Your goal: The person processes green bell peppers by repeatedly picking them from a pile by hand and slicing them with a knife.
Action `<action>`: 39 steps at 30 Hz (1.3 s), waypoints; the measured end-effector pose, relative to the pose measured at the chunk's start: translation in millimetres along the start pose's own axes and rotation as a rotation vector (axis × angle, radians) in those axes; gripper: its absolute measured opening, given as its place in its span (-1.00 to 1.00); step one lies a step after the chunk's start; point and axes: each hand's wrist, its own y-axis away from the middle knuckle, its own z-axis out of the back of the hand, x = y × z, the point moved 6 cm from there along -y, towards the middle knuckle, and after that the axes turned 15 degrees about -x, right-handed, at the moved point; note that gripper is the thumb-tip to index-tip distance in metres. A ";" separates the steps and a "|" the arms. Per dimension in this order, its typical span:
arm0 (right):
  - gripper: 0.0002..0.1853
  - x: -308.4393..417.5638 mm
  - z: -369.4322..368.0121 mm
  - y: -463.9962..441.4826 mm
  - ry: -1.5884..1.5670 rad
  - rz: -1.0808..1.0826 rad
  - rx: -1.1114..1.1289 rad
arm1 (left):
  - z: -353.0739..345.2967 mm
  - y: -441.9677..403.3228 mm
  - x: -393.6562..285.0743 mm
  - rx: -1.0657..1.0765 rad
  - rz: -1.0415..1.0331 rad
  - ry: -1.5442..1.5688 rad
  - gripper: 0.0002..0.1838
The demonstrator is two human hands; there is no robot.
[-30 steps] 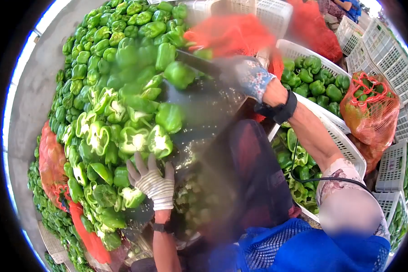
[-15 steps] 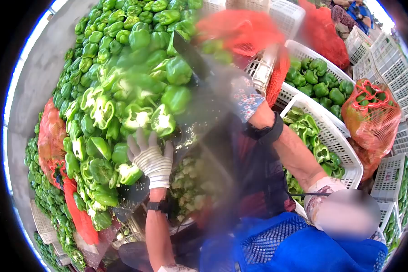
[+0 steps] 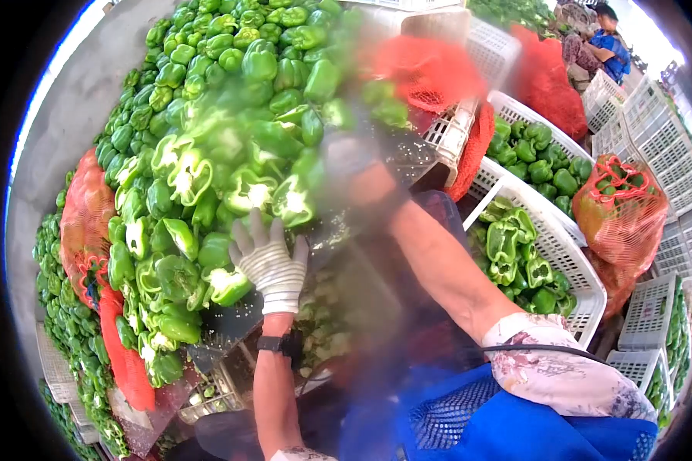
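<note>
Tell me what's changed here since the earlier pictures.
The right hand has moved left, toward the pepper pile and nearer the left hand. The dark blade seen by it earlier can't be made out now, so whether it is held is unclear. The view has shifted, bringing the person in the background more into sight. The left hand stays by the cut peppers, fingers spread.
</note>
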 end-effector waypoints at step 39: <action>-0.49 -67.2 43.9 21.5 -0.328 -0.270 0.032 | -151.7 -196.7 -24.8 0.530 0.186 -0.004 -0.57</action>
